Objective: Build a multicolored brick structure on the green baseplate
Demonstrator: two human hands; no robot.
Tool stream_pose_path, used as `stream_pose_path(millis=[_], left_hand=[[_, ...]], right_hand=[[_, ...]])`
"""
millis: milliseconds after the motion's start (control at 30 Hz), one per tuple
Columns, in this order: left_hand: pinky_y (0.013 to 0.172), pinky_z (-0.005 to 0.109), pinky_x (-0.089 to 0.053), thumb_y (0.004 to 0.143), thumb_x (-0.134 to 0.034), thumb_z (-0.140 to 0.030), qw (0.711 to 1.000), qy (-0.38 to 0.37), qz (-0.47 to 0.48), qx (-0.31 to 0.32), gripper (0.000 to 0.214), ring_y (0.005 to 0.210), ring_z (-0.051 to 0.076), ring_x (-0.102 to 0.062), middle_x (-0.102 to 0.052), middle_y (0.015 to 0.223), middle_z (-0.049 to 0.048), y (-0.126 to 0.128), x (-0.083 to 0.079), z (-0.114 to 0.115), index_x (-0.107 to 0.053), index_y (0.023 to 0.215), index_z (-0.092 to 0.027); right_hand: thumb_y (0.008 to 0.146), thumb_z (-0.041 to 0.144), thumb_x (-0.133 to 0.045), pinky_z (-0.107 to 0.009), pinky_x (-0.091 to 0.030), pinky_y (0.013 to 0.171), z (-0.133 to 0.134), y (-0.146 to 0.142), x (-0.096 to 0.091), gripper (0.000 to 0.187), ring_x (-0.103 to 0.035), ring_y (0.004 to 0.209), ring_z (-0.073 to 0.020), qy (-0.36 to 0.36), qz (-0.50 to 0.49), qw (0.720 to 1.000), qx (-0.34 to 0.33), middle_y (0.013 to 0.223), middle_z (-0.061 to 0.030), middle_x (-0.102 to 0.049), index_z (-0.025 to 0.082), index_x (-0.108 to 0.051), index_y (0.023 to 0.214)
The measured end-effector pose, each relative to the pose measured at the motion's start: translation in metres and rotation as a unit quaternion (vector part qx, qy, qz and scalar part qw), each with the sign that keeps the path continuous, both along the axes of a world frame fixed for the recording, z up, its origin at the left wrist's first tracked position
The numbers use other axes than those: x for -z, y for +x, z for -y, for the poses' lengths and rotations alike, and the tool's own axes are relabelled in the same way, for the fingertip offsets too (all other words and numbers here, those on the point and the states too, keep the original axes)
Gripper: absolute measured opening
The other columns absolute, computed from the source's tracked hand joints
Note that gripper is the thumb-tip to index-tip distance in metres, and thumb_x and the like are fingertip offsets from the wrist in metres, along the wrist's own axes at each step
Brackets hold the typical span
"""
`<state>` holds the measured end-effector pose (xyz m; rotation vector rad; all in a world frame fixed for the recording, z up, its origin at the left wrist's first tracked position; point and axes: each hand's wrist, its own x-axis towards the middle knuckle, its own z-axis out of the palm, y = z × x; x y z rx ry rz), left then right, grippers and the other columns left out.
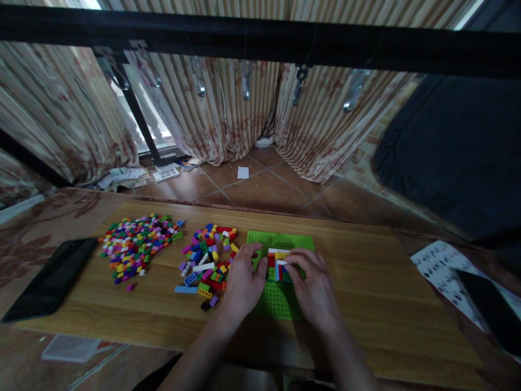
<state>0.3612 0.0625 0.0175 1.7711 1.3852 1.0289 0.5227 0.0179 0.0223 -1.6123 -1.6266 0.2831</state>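
Note:
A green studded baseplate (280,304) lies on the wooden table, bearing a small build of white, yellow, red and blue bricks (271,260). My right hand (313,282) reaches over the build from the right. Its thumb and index finger pinch a small white brick (281,262) at the top of the build; whether the brick is seated cannot be seen. On the plate's left side rests my left hand (245,279), thumb and index finger apart, the thumb tip beside the build. Its other fingers are partly hidden.
Left of the plate lie loose larger bricks (205,267) and a heap of small bricks (136,244). A black tablet (52,279) sits at the table's left end. Right of the table are a printed sheet (439,271) and a dark device (490,307). A black bar (260,41) crosses above.

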Motion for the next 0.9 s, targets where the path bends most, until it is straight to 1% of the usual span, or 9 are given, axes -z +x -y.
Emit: stream_pose_path(millis=[100,233,433,600,667,767,833,900], left_hand=[[0.085,0.037,-0.052,0.088,-0.056,-0.024,1.000,-0.014,-0.014,0.006,0.025,0.093,0.021,-0.065,-0.068,0.105,0.0094,0.005,0.000,0.001,-0.062,0.111,-0.017],[0.080,0.035,-0.051,0.089,-0.055,-0.027,0.999,-0.042,-0.030,0.012,0.028,0.083,0.019,-0.064,-0.068,0.104,0.0091,0.010,0.000,-0.001,-0.063,0.113,-0.016],[0.075,0.031,-0.051,0.088,-0.056,-0.030,0.997,-0.081,-0.017,0.010,0.028,0.083,0.018,-0.065,-0.070,0.100,0.0080,0.015,-0.001,-0.005,-0.065,0.111,-0.015],[0.073,0.029,-0.052,0.086,-0.059,-0.032,0.996,-0.084,-0.007,-0.006,0.029,0.082,0.018,-0.066,-0.071,0.099,0.0087,0.017,-0.001,-0.006,-0.066,0.108,-0.014],[0.073,0.029,-0.052,0.086,-0.060,-0.033,0.996,-0.084,-0.004,-0.006,0.029,0.081,0.018,-0.066,-0.071,0.099,0.0089,0.017,-0.001,-0.006,-0.066,0.108,-0.014],[0.074,0.030,-0.052,0.086,-0.060,-0.033,0.997,-0.082,-0.008,-0.002,0.030,0.082,0.018,-0.066,-0.072,0.101,0.0093,0.018,-0.002,-0.006,-0.066,0.109,-0.014],[0.076,0.030,-0.052,0.086,-0.060,-0.033,0.997,-0.077,-0.019,-0.002,0.030,0.084,0.019,-0.067,-0.072,0.101,0.0095,0.018,-0.002,-0.006,-0.066,0.109,-0.014],[0.078,0.031,-0.051,0.087,-0.060,-0.032,0.997,-0.070,-0.028,-0.006,0.028,0.085,0.019,-0.067,-0.072,0.100,0.0093,0.019,-0.003,-0.006,-0.067,0.108,-0.014]], right_hand=[[0.090,0.027,-0.057,-0.043,-0.046,0.091,-0.003,-0.002,0.003,0.013,-0.056,0.105,-0.0260,-0.002,0.017,1.000,0.009,0.113,-0.0071,-0.063,0.025,-0.070,0.087],[0.089,0.025,-0.058,-0.044,-0.046,0.093,-0.003,-0.004,0.004,0.013,-0.056,0.107,-0.0261,-0.010,0.006,1.000,0.022,0.114,-0.0078,-0.062,0.025,-0.070,0.087],[0.085,0.028,-0.061,-0.043,-0.046,0.094,-0.004,-0.004,0.004,0.011,-0.059,0.103,-0.0248,-0.010,-0.059,0.996,0.063,0.109,-0.0083,-0.063,0.023,-0.071,0.087],[0.079,0.033,-0.065,-0.044,-0.045,0.096,-0.005,0.000,0.005,0.018,-0.060,0.104,-0.0251,-0.026,-0.132,0.987,0.085,0.109,-0.0087,-0.064,0.022,-0.071,0.092],[0.078,0.036,-0.066,-0.043,-0.046,0.093,-0.005,0.004,0.007,0.023,-0.060,0.102,-0.0249,-0.037,-0.167,0.981,0.089,0.107,-0.0084,-0.065,0.021,-0.071,0.094],[0.079,0.041,-0.064,-0.039,-0.049,0.082,-0.005,0.008,0.009,0.030,-0.062,0.093,-0.0240,-0.068,-0.214,0.969,0.104,0.102,-0.0085,-0.068,0.020,-0.070,0.099],[0.081,0.044,-0.061,-0.038,-0.050,0.076,-0.007,0.008,0.011,0.034,-0.063,0.088,-0.0237,-0.092,-0.226,0.963,0.112,0.099,-0.0090,-0.069,0.019,-0.070,0.102],[0.081,0.045,-0.061,-0.038,-0.050,0.075,-0.008,0.007,0.012,0.036,-0.064,0.087,-0.0239,-0.102,-0.223,0.963,0.111,0.098,-0.0097,-0.071,0.018,-0.070,0.104]])
